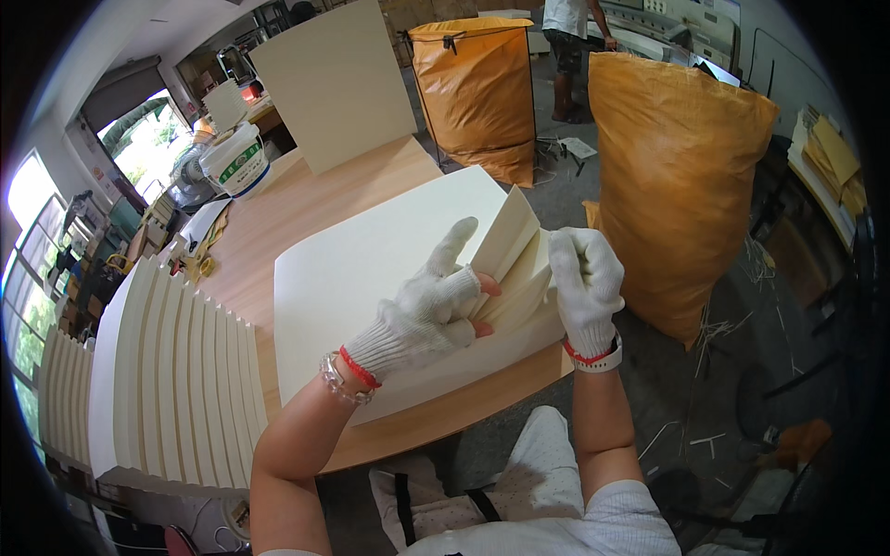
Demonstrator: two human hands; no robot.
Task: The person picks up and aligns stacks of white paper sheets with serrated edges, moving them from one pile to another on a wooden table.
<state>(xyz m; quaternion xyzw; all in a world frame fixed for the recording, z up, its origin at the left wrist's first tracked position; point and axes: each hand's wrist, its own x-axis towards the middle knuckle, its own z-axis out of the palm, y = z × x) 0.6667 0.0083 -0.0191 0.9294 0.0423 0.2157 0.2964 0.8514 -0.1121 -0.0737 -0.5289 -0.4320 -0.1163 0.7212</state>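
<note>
A thick stack of large cream paper sheets [371, 269] lies on a wooden table [278, 208]. Both my hands wear white knit gloves with red cuffs. My right hand [586, 283] grips the lifted right edge of a bundle of sheets [514, 236], bent upward. My left hand [431, 310] rests on the stack, its fingers slipped between the fanned sheets, index finger pointing up. A bead bracelet sits on my left wrist, a white band on my right.
Fanned piles of cream sheets [176, 371] fill the table's left side. A white bucket [236, 159] and an upright cream board [336, 83] stand at the back. Two full orange sacks [681, 167] [477, 83] stand on the floor to the right. Another person [567, 46] stands far behind.
</note>
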